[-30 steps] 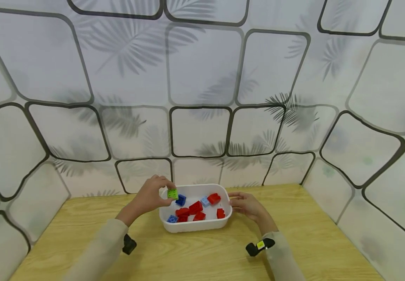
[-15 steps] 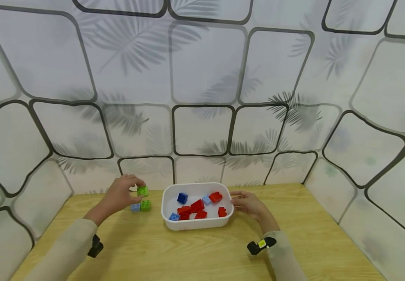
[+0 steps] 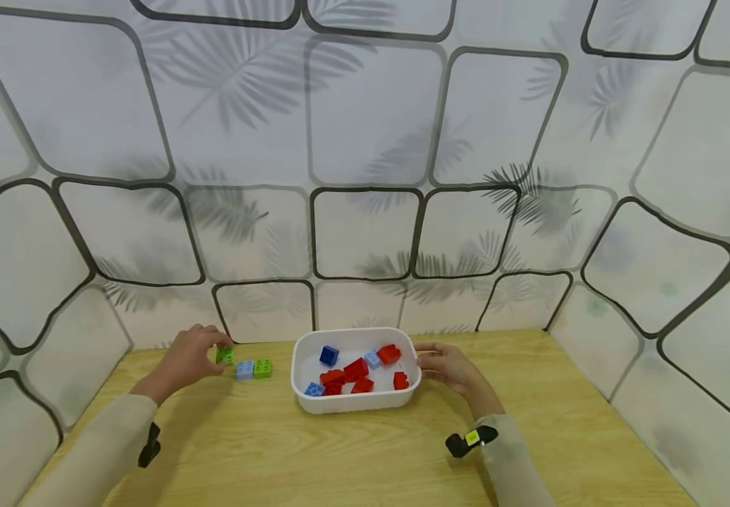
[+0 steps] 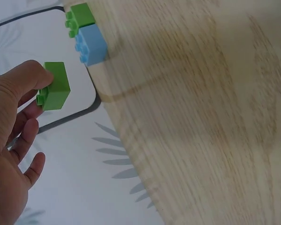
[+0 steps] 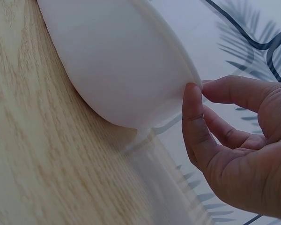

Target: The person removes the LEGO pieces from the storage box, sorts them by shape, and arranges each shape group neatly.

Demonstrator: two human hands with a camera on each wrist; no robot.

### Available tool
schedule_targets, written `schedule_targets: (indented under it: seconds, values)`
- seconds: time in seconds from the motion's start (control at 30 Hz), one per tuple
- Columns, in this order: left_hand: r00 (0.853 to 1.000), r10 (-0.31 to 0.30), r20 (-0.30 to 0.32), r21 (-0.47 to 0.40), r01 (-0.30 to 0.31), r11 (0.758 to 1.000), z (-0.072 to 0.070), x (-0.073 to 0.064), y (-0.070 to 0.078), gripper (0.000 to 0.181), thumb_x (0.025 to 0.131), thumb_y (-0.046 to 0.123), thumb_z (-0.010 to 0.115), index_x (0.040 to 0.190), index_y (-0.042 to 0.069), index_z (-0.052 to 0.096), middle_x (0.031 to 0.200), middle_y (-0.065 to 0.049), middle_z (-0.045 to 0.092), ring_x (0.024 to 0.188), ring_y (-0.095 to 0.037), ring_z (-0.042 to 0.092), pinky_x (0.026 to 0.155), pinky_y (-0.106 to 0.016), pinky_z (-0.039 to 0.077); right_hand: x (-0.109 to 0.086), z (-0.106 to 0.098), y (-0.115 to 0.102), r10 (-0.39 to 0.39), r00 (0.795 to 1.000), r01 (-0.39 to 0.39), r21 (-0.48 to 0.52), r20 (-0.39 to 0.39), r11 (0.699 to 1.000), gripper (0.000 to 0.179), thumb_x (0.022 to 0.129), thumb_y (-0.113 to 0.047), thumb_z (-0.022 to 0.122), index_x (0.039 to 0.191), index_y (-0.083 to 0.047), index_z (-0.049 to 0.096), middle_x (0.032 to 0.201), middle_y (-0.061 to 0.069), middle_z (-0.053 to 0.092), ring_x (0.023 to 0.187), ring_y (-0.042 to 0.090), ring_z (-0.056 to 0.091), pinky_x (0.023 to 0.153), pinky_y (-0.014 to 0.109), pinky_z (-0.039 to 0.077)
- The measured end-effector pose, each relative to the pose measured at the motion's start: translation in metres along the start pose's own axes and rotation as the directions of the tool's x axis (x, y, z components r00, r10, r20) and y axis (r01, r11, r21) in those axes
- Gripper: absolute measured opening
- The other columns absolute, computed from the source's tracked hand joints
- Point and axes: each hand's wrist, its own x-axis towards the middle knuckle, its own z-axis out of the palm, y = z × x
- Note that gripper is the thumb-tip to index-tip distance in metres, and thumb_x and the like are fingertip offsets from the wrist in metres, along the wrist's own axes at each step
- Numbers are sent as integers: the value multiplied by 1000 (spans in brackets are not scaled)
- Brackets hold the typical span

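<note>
My left hand [image 3: 184,362] pinches a green toy brick [image 4: 57,86] between thumb and fingers, at the table's back left. Beside it, a light blue brick [image 3: 245,370] and another green brick [image 3: 262,368] stand side by side, touching. My right hand [image 3: 455,370] is at the right end of a white plastic tray [image 3: 355,404]. In the right wrist view its fingertips touch the tray's rim and outer wall. Inside the tray lie several red bricks [image 3: 356,369], a dark blue brick [image 3: 329,355] and lighter blue bricks [image 3: 314,389].
A pale wooden table [image 3: 339,458] carries everything. Behind it and along both sides rises a whitish patterned sheet [image 3: 365,232], meeting the table's back edge close behind the bricks and tray. Each wrist wears a small black camera [image 3: 471,441].
My left hand has carried the green brick out from over the tray, leftward past the pair of bricks, and lowered it. The right hand stays at the tray.
</note>
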Motion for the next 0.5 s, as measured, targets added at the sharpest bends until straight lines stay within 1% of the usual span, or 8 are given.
schedule_targets:
  seconds: [0.1, 0.27, 0.33, 0.5]
  values:
    - [999, -23, 45, -2, 23, 1000, 2, -2, -2, 27, 76, 13, 87, 100, 10, 76, 89, 1, 66, 79, -18, 54, 67, -40, 44, -1, 0, 0, 3, 1000, -3, 3, -4, 1000, 51, 100, -4, 60, 144, 15, 43, 120, 9, 67, 97, 11, 68, 87, 28, 58]
    - [995, -41, 95, -6, 42, 999, 9, -3, -5, 29, 74, 12, 88, 100, 10, 76, 91, -1, 67, 81, -22, 56, 70, -45, 47, -1, 0, -1, 2, 1000, -2, 0, -3, 1000, 51, 100, -5, 61, 144, 14, 43, 125, 12, 66, 97, 11, 68, 87, 29, 58]
    - [993, -46, 107, -14, 47, 999, 11, -3, -7, 28, 74, 11, 87, 100, 10, 77, 90, -1, 67, 81, -22, 56, 70, -46, 46, -1, 0, -1, -2, 1000, 2, 0, 2, 1000, 52, 100, -5, 61, 144, 15, 43, 126, 13, 66, 97, 11, 68, 87, 29, 58]
    - [991, -52, 124, -33, 57, 998, 15, -2, -8, 26, 73, 10, 87, 97, 12, 76, 89, 0, 67, 79, -20, 54, 69, -49, 45, -1, 1, -1, 0, 1000, 0, 3, -1, 1000, 51, 100, -4, 60, 144, 15, 43, 125, 12, 66, 96, 10, 67, 87, 28, 58]
